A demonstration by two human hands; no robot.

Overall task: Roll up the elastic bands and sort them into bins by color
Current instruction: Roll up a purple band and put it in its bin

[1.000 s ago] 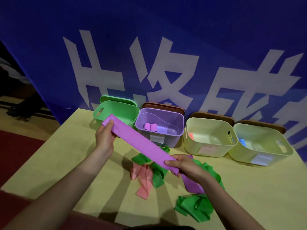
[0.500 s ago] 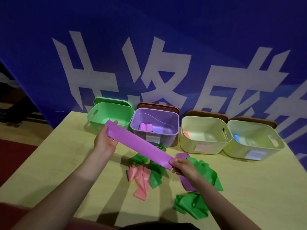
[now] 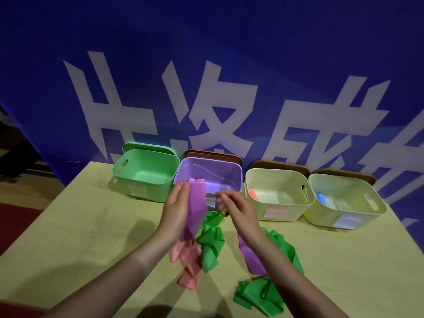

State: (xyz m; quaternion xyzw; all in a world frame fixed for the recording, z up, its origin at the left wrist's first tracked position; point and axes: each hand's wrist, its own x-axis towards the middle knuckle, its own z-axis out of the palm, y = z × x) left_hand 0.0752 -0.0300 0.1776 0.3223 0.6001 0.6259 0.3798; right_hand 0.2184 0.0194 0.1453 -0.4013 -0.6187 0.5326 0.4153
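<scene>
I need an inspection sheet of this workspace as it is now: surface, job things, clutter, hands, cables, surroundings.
Surface: yellow table, bands lying loose on it.
Job's things: purple band hanging from the left hand; another purple band, pink band and green bands loose on the table. Green bin, purple bin with purple rolls, cream bin with a pink roll, second cream bin with a blue roll.
Clutter: nothing seen.
Hands: left hand grips the purple band; right hand is close beside it, blurred, grip unclear.
Cables: nothing seen.
Surroundings: blue banner with white characters behind the bins.
</scene>
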